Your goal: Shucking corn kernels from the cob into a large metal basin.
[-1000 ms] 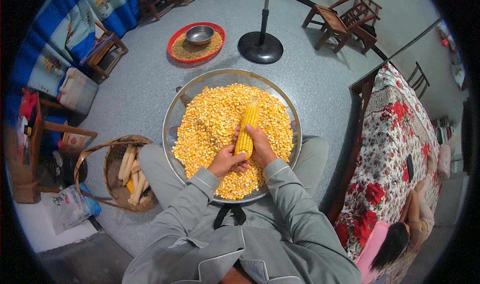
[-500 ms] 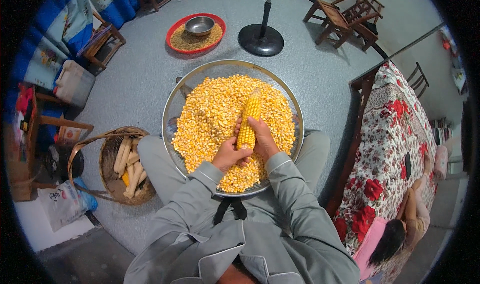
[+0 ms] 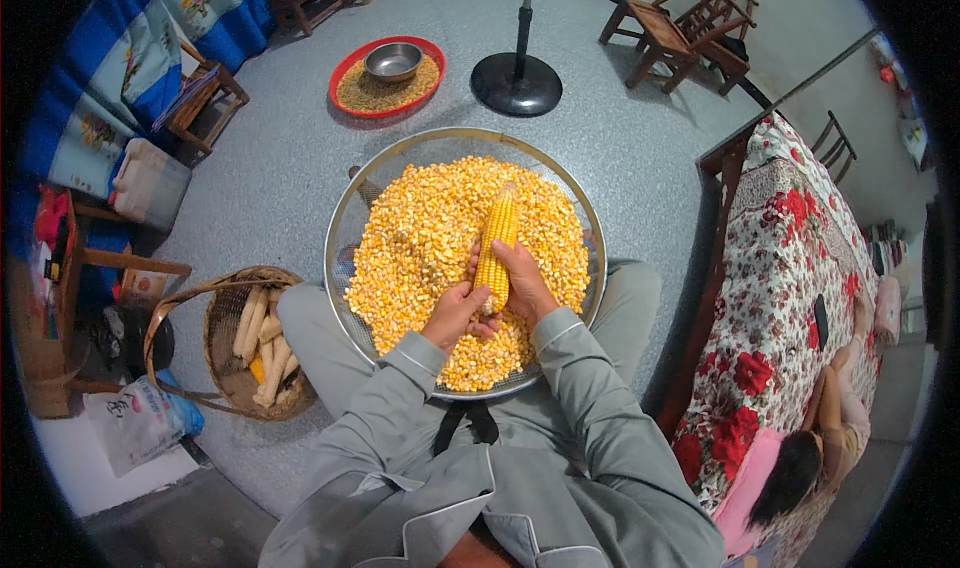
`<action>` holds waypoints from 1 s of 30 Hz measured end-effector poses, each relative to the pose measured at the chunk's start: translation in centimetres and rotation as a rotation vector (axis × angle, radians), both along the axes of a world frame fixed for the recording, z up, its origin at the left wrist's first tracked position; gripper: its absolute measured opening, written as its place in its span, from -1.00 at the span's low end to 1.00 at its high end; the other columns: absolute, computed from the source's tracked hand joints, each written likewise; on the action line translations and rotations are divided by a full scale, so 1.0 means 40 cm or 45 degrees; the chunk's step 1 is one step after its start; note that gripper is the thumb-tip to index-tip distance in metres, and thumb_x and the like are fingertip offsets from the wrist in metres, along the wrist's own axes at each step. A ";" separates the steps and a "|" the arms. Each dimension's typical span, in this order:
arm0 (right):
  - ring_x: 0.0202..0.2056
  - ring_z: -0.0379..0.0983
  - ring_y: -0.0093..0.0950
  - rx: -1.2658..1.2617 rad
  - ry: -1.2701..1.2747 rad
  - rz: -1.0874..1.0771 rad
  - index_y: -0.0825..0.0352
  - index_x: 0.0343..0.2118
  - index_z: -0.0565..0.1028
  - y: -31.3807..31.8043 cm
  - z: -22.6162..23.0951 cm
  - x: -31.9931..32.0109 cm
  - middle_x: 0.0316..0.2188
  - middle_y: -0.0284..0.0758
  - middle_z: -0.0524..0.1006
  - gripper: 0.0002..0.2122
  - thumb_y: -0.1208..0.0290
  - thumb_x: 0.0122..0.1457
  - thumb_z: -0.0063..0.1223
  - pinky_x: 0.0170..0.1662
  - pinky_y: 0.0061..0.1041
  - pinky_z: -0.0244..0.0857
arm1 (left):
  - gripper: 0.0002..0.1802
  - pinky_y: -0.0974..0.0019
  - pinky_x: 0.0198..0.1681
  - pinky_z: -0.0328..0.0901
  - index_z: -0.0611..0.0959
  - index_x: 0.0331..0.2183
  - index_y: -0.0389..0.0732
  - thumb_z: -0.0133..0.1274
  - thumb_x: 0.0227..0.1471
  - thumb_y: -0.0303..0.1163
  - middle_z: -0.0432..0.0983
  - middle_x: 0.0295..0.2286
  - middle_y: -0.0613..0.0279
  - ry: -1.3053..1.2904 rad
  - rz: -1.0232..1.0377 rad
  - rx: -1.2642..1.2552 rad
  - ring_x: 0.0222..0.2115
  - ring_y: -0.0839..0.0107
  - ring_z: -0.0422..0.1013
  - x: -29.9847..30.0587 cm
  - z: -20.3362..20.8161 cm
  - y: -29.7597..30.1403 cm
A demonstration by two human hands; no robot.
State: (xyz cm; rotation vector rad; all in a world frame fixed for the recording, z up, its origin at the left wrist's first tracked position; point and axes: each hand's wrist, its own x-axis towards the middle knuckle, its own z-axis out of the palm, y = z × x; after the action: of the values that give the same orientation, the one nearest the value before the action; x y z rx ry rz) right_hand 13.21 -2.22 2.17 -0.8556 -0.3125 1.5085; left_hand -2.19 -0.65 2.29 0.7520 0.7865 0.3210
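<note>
1. Corn cob [image 3: 500,226] is held by the left hand [image 3: 455,312] and the right hand [image 3: 528,288], over yellow kernels [image 3: 410,233] in a round mesh basket [image 3: 466,134].
2. It points ahead, away from both hands, tip leaning a little right.
3. The right hand grips its right side, near the middle.
4. The left hand is nearer the bottom end, fingers curled on it.

Right hand [image 3: 526,280]: most fingers hidden behind the corn cob [image 3: 499,230]. Left hand [image 3: 457,314]: fingers partly covered at the cob's lower end. Beneath both hands, kernels [image 3: 415,230] conceal the bottom of the mesh basin [image 3: 465,132]. Beyond the hands, a black-based stand [image 3: 517,86] leaves view at the top. Well left of the left hand, a yellow piece [image 3: 257,370] lies mostly under pale cobs [image 3: 247,324]; I cannot identify it.
</note>
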 end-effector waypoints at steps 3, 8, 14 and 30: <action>-0.32 0.45 -0.47 0.000 -0.021 0.007 0.33 -0.14 0.26 -0.002 0.011 0.000 -0.33 -0.27 0.43 -0.75 0.33 0.21 -0.05 -0.28 -0.47 0.46 | -0.59 0.49 -0.56 0.43 0.41 -0.14 -0.33 0.02 0.11 -0.20 0.51 -0.42 0.06 -0.033 -0.020 0.006 -0.56 0.42 0.50 -0.001 0.000 0.001; -0.33 0.46 -0.49 -0.002 -0.054 0.024 0.40 -0.16 0.34 -0.003 0.011 0.001 -0.35 -0.28 0.46 -0.64 0.20 0.14 0.07 -0.25 -0.47 0.44 | -0.61 0.47 -0.53 0.43 0.41 -0.14 -0.31 0.05 0.09 -0.25 0.51 -0.41 0.09 -0.038 -0.059 0.017 -0.53 0.44 0.48 -0.003 -0.006 0.004; -0.31 0.45 -0.48 -0.010 -0.043 0.004 0.37 -0.13 0.33 -0.002 0.007 0.000 -0.31 -0.29 0.45 -0.65 0.22 0.15 0.04 -0.25 -0.46 0.45 | -0.61 0.49 -0.54 0.43 0.42 -0.16 -0.31 0.12 0.04 -0.28 0.52 -0.43 0.13 -0.063 -0.052 0.032 -0.54 0.45 0.49 -0.002 -0.001 -0.001; -0.31 0.46 -0.48 -0.014 -0.051 -0.012 0.35 -0.09 0.28 -0.001 0.013 -0.002 -0.29 -0.27 0.45 -0.66 0.27 0.17 0.03 -0.23 -0.47 0.45 | -0.62 0.42 -0.44 0.45 0.35 -0.08 -0.31 -0.13 0.18 -0.25 0.48 -0.36 0.02 -0.060 -0.081 0.014 -0.45 0.36 0.49 -0.002 -0.008 0.000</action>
State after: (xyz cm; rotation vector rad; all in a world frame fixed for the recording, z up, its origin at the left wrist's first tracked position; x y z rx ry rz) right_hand 13.14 -2.27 2.68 -0.8959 -0.3296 1.4866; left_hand -2.27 -0.67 1.95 0.7753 0.7157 0.2851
